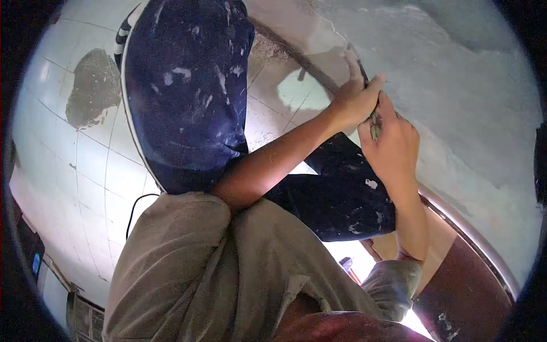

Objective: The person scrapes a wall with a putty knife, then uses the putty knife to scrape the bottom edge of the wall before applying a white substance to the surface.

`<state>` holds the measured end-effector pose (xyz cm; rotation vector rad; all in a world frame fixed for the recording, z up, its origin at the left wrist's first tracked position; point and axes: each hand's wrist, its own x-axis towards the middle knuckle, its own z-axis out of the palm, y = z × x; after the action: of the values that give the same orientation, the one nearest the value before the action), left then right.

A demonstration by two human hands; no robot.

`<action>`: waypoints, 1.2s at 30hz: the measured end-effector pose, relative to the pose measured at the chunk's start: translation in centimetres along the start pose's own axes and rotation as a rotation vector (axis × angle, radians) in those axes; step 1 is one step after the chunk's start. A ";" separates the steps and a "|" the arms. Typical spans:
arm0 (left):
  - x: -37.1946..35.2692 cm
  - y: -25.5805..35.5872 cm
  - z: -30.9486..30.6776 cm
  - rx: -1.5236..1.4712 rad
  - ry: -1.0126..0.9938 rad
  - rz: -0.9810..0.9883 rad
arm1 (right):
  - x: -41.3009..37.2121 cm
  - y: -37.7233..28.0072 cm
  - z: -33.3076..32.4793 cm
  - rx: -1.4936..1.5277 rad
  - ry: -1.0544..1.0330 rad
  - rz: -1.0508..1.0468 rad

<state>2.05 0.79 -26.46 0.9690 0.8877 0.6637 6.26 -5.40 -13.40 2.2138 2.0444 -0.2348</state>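
My right hand is closed around something smeared grey-green, mostly hidden by the fingers. From there a thin, dark-edged, blade-like tool seems to run up along the wall; its exact kind is not clear. My left hand reaches across from the left and meets the right hand at the fingertips. Its fingers are stretched out along the tool's edge, with the thumb pointing to the right. Both hands are just in front of the grey plastered wall.
My bent legs in paint-spotted dark blue trousers fill the middle. White floor tiles with a grey smear lie at left. A black cable runs beside my knee. At lower right stands a brown board by a curved edging.
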 end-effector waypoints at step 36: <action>3.0 -2.3 -2.9 0.129 -0.137 -0.005 | 2.0 0.3 4.1 -0.214 -0.009 -0.043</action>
<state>1.19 3.48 -30.33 1.1139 0.8188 0.5336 6.53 -4.24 -17.78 2.0400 2.0093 -0.0279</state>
